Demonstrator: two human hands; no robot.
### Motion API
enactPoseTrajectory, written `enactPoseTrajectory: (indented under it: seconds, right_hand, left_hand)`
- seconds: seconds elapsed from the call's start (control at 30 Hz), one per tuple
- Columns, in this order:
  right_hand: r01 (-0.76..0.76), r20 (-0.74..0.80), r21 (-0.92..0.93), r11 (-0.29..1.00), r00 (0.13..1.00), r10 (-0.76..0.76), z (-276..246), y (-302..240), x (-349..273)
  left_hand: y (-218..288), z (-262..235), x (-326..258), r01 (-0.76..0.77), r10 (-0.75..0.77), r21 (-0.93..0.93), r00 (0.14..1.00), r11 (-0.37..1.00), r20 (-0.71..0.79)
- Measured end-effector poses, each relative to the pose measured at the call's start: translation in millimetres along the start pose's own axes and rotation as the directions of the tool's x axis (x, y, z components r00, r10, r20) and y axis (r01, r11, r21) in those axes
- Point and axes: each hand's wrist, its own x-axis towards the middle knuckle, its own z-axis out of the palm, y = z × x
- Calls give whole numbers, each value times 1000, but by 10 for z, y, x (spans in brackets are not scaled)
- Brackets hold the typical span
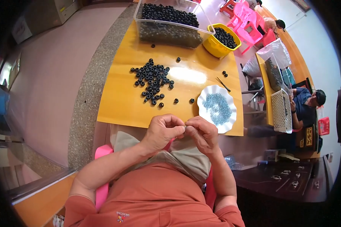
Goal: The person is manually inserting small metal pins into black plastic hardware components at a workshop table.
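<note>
My left hand [161,132] and my right hand [205,137] meet just off the near edge of the table, fingertips pinched together. Whatever is between them is too small to make out. Beyond my left hand lies a loose pile of small black round pieces with holes [153,76]. A white scalloped plate [202,107] sits close to my right hand. Spread on it are many tiny pale-blue, clear pieces [217,108]. Dark tweezers [223,84] rest on the table beyond the plate.
A clear bin [166,36] of black pieces stands at the far end of the yellow table [125,109], beside a yellow basin [216,49] of more. To the right, another person [305,100] sits at a table with a white basket [281,113]. Pink chairs [246,24] stand behind.
</note>
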Motion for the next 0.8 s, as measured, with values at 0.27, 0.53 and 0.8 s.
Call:
enactPoseTrajectory:
  seconds: [0.27,0.53,0.8]
  right_hand:
    - [-214,-14,115,970,976,217,-78,179,25]
    - [-155,-71,25,988,985,156,-142,265,123]
    - [-149,-77,157,976,984,163,-202,313,150]
  left_hand:
    - [-39,28,215,-12,12,18,1000,1000,12]
    - [-27,20,370,69,-68,54,997,996,-27]
    - [-55,34,458,110,-106,84,993,990,-50]
